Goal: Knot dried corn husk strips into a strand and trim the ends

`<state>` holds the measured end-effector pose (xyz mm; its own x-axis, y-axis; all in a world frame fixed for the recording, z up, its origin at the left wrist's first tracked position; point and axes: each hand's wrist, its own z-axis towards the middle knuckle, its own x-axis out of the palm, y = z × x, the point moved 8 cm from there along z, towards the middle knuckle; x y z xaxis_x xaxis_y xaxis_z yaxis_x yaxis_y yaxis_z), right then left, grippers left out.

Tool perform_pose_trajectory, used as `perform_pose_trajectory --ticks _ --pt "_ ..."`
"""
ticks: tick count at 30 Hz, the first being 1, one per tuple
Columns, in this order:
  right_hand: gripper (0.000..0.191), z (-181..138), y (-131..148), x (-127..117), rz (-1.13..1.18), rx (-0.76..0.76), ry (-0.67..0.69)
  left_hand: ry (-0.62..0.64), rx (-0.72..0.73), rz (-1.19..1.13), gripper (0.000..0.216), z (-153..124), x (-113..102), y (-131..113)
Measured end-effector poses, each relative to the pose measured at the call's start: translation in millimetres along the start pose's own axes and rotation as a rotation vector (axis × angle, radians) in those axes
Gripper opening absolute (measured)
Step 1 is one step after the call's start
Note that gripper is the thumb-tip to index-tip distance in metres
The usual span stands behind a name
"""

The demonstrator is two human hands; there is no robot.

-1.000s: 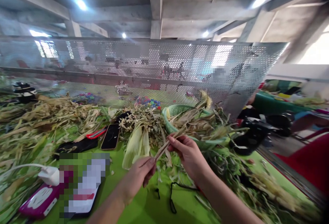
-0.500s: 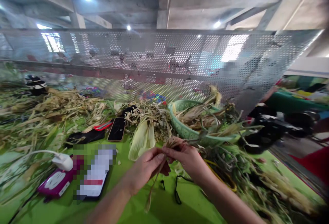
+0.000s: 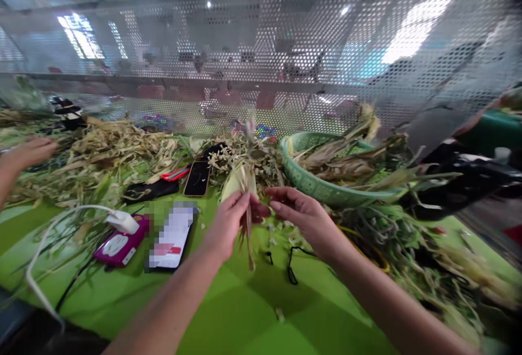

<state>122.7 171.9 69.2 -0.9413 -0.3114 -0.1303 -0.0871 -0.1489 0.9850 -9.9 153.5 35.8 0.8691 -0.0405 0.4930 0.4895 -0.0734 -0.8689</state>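
Pinched in my left hand (image 3: 231,219) is a dry brown corn husk strip (image 3: 248,230), its narrow end hanging down over the table. To its right, my right hand (image 3: 302,212) is apart from the strip, its fingers slightly curled with a gap to the thumb and nothing visible between them. Just behind my left hand lies a broad pale-green corn husk (image 3: 231,182), partly covered by it. A green plastic basket (image 3: 299,176) holding dried husks stands beyond my right hand. Below the hands, a black cord (image 3: 290,268) lies on the green tabletop (image 3: 236,311).
At left are a purple power bank (image 3: 122,246) with a white plug, a phone with a lit screen (image 3: 171,241), and a dark phone (image 3: 198,179) beside a red cutter (image 3: 176,174). Another person's hand (image 3: 35,151) reaches over husk piles. A perforated metal screen (image 3: 228,34) stands behind.
My hands have come apart; the husk strip stays in my left hand, and my right hand has let go. Another person's hand has appeared at left. The camera has tilted down.
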Motion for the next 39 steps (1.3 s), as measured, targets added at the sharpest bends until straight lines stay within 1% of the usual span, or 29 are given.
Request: perform_pose_trajectory --ticks 2,4,8,10,12,14,16,22,25,27,28,29,31,33,36,39 --pt "0.030 0 -3 5 -0.047 0.013 0.039 -0.082 0.046 -0.124 0.018 4 -11 -7" --pt "0.026 -2 -4 14 -0.113 0.019 0.117 -0.127 0.098 -0.201 0.015 6 -20 -14" --pt "0.029 -13 -6 35 -0.293 0.010 0.306 -0.192 0.169 -0.260 0.011 7 -31 -22" --pt "0.027 -19 -6 44 -0.390 -0.005 0.364 -0.216 0.185 -0.274 0.011 7 -34 -23" --pt "0.021 -22 -4 48 -0.482 -0.041 0.364 -0.223 0.184 -0.281 0.012 7 -34 -22" --pt "0.016 -22 -1 50 -0.548 -0.097 0.327 -0.218 0.172 -0.283 0.013 7 -33 -20" --pt "0.015 -22 1 51 -0.575 -0.137 0.291 -0.206 0.160 -0.284 0.015 8 -31 -19" --pt "0.018 -21 -2 50 -0.603 -0.124 0.280 -0.195 0.149 -0.290 0.014 7 -27 -16" --pt "0.020 -19 1 43 -0.555 -0.108 0.247 -0.203 0.165 -0.309 0.013 7 -26 -17" --pt "0.021 -17 3 39 -0.471 -0.092 0.212 -0.191 0.175 -0.335 0.012 7 -23 -17" --pt "0.022 -17 2 40 -0.404 -0.073 0.221 -0.177 0.179 -0.351 0.012 6 -21 -17" --pt "0.024 -18 -1 44 -0.322 -0.042 0.257 -0.160 0.183 -0.367 0.011 5 -18 -17" --pt "0.028 -22 -10 56 -0.132 0.050 0.373 -0.128 0.192 -0.390 0.011 2 -11 -18" --pt "0.028 -25 -19 67 0.040 0.137 0.453 -0.101 0.193 -0.394 0.012 -2 -4 -19" --pt "0.022 -25 -24 69 0.181 0.190 0.468 -0.049 0.152 -0.389 0.015 -5 3 -20" --pt "0.018 -21 -22 60 0.175 0.187 0.444 0.014 0.094 -0.403 0.021 -7 6 -24"
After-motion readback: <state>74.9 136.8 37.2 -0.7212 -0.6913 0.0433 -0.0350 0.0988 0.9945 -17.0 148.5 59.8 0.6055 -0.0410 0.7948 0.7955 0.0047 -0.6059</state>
